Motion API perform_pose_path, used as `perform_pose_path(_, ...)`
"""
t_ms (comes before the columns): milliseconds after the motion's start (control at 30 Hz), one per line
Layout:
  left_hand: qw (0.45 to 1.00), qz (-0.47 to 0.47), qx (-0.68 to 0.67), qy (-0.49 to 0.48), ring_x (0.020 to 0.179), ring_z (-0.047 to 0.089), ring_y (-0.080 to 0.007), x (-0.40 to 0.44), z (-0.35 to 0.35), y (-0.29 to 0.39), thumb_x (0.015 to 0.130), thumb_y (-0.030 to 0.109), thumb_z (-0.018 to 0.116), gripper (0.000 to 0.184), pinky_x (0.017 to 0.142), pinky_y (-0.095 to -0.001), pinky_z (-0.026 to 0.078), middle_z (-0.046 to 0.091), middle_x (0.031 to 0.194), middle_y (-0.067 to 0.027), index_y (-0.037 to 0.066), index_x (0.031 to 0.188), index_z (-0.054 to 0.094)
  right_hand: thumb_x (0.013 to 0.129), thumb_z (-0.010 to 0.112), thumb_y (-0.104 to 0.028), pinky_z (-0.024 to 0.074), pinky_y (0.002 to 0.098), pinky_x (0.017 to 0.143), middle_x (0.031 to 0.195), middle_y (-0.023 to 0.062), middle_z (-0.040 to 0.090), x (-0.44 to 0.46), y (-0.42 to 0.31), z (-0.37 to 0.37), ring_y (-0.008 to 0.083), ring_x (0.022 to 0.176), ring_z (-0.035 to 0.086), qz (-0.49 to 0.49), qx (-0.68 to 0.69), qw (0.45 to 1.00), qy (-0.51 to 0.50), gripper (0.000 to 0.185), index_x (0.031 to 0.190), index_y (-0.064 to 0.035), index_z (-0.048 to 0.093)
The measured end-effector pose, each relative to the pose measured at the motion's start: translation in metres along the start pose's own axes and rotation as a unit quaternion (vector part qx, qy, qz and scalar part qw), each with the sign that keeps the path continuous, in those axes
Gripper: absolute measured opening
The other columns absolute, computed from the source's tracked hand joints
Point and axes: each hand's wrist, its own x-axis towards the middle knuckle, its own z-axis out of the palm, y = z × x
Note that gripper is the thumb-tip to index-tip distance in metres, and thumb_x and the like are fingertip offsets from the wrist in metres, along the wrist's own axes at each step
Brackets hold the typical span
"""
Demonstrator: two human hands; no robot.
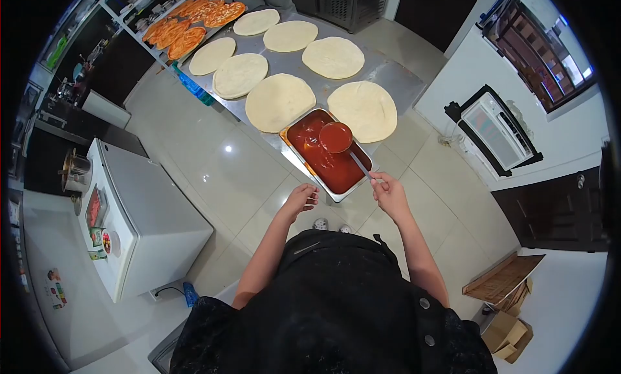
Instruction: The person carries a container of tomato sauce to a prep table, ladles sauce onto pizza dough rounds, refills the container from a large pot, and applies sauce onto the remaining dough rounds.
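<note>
Ladle (360, 164) in the right hand (391, 195) — its grip end out of sight.

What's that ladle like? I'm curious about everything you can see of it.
The ladle has a round bowl and a slim, straight handle that looks like metal. Red sauce appears to fill the bowl, which is over the metal tray; whether its underside touches the sauce there is hard to tell. The handle slants toward the person, its end held in their right-hand grip.
</note>
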Motion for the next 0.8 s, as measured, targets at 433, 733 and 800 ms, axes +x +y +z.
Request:
perform_pose_path(433, 0.999, -0.007, 0.022, -0.028, 0.078, 0.056, -0.0098, 0.003, -0.019, 0.004, 0.090, 0.029, 0.045, 0.020, 0.072, -0.0285, 0.045, 0.054, 0.084, 0.0012, 0.012, 0.096, 0.054, 0.091, 0.052, -0.017, 0.0287, 0.0220, 0.040, 0.055, -0.0018, 0.048, -0.011, -0.023, 0.012, 0.0038, 0.042, 0.036, 0.101, 0.091, 0.991, -0.019, 0.024, 0.113, -0.0062, 0.058)
perform_pose_path(733, 0.999, -0.010, 0.031, -0.037, 0.076, 0.056, -0.0097, -0.001, -0.028, 0.000, 0.090, 0.027, 0.045, 0.018, 0.071, -0.0279, 0.045, 0.055, 0.083, 0.0013, 0.012, 0.096, 0.054, 0.091, 0.052, -0.016, 0.0239, 0.0206, 0.036, 0.057, -0.0015, 0.047, -0.017, -0.022, 0.021, 0.0029, 0.039, 0.033, 0.121, 0.152, 0.981, -0.020, 0.025, 0.114, -0.0071, 0.056)
perform_pose_path(800, 0.999, -0.010, 0.033, -0.035, 0.076, 0.056, -0.0098, 0.000, -0.032, -0.001, 0.090, 0.027, 0.045, 0.018, 0.072, -0.0280, 0.045, 0.055, 0.083, 0.0013, 0.013, 0.096, 0.054, 0.091, 0.052, -0.016, 0.0237, 0.0206, 0.035, 0.057, -0.0016, 0.047, -0.016, -0.024, 0.022, 0.0029, 0.039, 0.033, 0.121, 0.163, 0.979, -0.018, 0.025, 0.114, -0.0072, 0.056)
